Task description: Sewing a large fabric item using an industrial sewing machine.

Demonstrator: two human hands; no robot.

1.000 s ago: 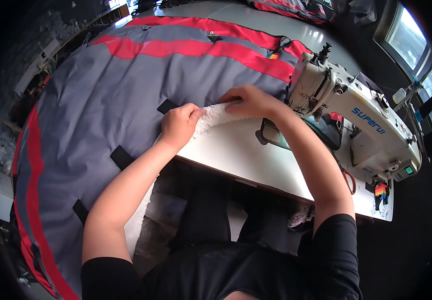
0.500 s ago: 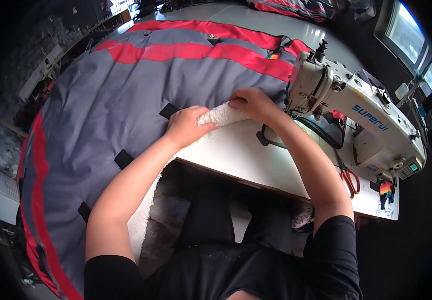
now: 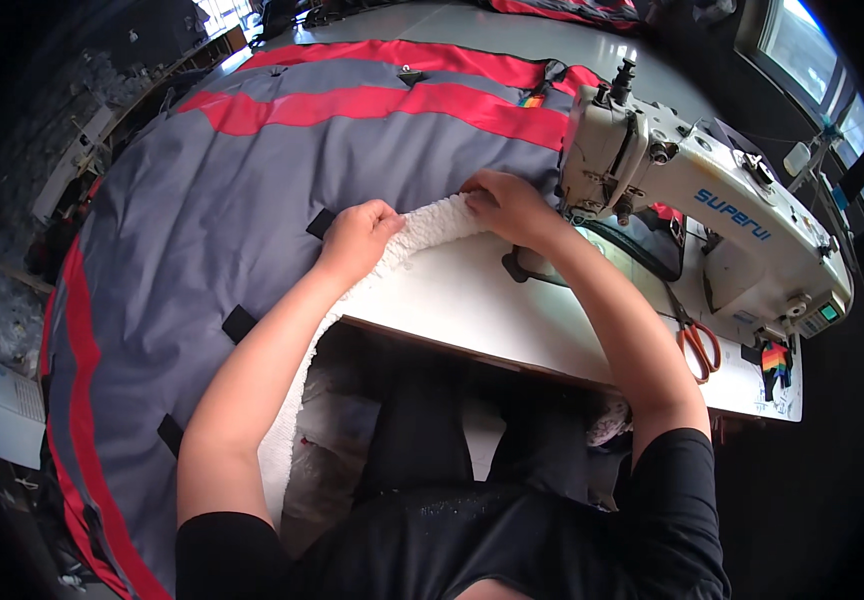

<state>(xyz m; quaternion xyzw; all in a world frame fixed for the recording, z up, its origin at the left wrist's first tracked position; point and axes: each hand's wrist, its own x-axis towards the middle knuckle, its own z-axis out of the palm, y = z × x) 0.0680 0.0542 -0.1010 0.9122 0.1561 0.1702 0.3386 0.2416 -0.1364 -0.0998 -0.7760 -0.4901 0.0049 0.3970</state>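
A large grey padded fabric piece [image 3: 242,215] with red bands spreads over the table on the left and far side. Its near edge is turned up, showing a white fleece lining [image 3: 432,226]. My left hand [image 3: 354,240] has its fingers closed on this edge, beside a black tab [image 3: 321,223]. Further right, my right hand [image 3: 512,208] pinches the same edge, just left of the sewing machine's needle area. Fleece runs between the two hands, and its lower part drops past the table edge under my left forearm. My fingertips are partly hidden by the hands.
A white sewing machine [image 3: 722,195] stands at the right. Orange-handled scissors [image 3: 697,345] lie on the white tabletop [image 3: 472,300] beside my right forearm. Two more black tabs [image 3: 239,323] line the fabric's near side. A window [image 3: 800,60] is at the upper right.
My left hand has shifted left along the edge and its fingers have curled in. More fleece shows between the hands. The right hand keeps its grip; the whole view has shifted slightly.
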